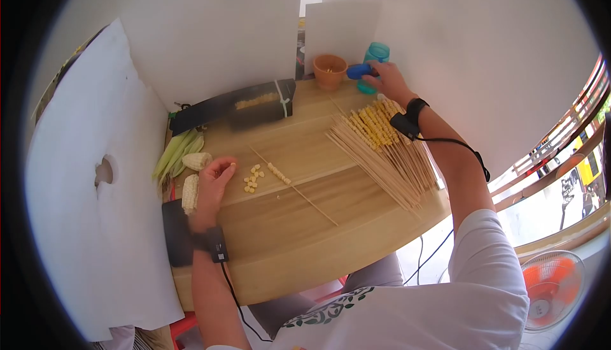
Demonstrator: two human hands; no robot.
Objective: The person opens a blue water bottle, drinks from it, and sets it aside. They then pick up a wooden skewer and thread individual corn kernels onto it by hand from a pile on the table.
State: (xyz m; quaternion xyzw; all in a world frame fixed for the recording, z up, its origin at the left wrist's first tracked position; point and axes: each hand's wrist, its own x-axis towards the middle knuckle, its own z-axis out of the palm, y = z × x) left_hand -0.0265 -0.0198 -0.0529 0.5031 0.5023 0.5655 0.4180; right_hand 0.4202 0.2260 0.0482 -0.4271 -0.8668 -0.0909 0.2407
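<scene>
My left hand (217,178) is closed in a pinch beside two pale corn cobs (190,192); a small bit shows at the fingertips, too small to name. Loose yellow kernels (253,178) lie just right of it. Farther right, one skewer (312,203) with a few kernels threaded on it lies on the wooden table (273,235). At the back right, my right hand (385,81) grips a blue object (361,71) between an orange-brown pot (330,71) and a teal bottle (377,52). Kernel-loaded skewers (375,126) and bare sticks (372,165) lie below that hand.
Green husks (178,154) lie at the left edge. A dark tray (235,108) stands at the back left, and a black object (177,232) at the front left. White panels (216,38) enclose the table. A fan (550,289) stands at lower right.
</scene>
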